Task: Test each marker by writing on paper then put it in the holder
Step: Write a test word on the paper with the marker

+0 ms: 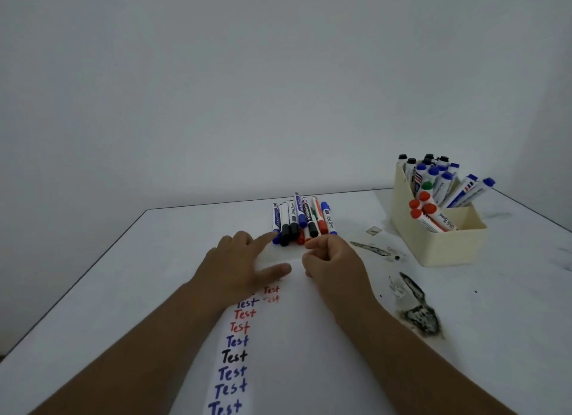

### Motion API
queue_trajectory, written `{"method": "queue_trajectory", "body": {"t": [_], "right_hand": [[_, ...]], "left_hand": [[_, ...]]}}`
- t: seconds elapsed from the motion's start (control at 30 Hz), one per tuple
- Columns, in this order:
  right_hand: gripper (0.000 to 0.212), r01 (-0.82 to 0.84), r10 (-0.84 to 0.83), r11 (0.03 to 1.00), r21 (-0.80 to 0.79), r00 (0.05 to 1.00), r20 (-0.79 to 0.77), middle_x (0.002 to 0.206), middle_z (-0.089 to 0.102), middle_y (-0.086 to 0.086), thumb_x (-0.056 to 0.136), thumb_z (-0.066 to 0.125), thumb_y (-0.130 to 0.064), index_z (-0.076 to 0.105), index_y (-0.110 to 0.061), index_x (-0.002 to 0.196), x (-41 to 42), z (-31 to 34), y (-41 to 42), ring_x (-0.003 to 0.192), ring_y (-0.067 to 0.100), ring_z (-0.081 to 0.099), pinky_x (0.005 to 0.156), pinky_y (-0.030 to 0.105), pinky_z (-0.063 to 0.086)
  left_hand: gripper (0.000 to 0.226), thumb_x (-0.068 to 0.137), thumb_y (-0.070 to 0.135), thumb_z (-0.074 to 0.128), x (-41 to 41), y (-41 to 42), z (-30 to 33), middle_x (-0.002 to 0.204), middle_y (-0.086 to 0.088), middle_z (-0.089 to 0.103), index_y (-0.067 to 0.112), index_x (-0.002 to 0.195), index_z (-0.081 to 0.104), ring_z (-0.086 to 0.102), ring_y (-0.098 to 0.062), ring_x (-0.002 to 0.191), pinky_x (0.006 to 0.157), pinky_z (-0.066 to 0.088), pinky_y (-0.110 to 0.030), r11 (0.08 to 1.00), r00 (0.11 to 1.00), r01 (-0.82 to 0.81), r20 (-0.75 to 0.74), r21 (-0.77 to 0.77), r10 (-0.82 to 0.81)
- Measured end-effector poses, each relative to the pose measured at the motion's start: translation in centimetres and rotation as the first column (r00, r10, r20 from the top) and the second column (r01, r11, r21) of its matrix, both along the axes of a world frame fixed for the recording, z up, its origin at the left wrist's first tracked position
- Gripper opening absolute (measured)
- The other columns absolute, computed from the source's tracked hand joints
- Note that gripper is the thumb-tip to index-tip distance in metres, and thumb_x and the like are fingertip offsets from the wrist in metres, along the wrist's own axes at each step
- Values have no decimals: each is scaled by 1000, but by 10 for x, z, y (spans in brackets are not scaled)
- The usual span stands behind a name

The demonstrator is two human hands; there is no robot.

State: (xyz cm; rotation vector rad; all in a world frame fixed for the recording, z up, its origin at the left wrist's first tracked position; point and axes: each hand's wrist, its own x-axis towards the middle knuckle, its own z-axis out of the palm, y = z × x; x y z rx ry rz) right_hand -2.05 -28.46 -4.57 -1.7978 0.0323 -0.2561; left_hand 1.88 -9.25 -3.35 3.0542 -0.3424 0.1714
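The left hand [240, 260] is lying flat on the paper [309, 337], fingers spread; the right hand [331, 260] is curling loosely, holding nothing. Loose markers [298, 221] are lying at twelve o'clock, the holder [445, 244] at two.

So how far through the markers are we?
Well along, it seems. The cream holder already stands full of capped markers, and the paper carries a column of "Test" words plus a second short column. Nothing is gripped: the left hand lies open on the paper, the right hand reaches the loose pile of markers. That pile is left.
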Motion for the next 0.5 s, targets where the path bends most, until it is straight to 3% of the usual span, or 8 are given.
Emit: {"method": "queue_trajectory", "body": {"t": [0.13,0.27,0.4,0.5], "right_hand": [[17,-12,12,999,48,1000,-6,83,68,-2,94,60,-14,64,-26,106,-2,1,-2,80,20,69,60,14,49],[18,-24,25,997,69,1000,-6,84,68,-4,94,60,-14,62,-27,106,0,1,-3,69,7,61,54,8,46],[19,-27,28,998,49,1000,-8,84,68,-7,94,60,-15,63,-28,108,2,-1,-3,71,6,62,59,10,47],[19,-18,19,999,50,1000,-5,82,67,-7,93,60,-14,64,-27,106,2,-2,-3,71,7,62,61,13,48]], "left_hand": [[93,69,98,12,16,6,6,129,9,47,51,149,22,45,-13,112,89,45,-36,994,999,51,-13,101,-50],[83,70,95,31,24,8,10,131,12,50,40,131,43,49,-11,112,87,46,-35,999,1000,-12,23,-47,13],[79,78,90,37,30,10,5,144,12,48,40,140,41,50,-13,123,95,46,-38,999,999,-29,24,-26,30],[64,86,83,34,37,14,4,105,10,67,30,108,60,59,-10,90,77,50,-35,994,996,-59,62,-90,65]]}}
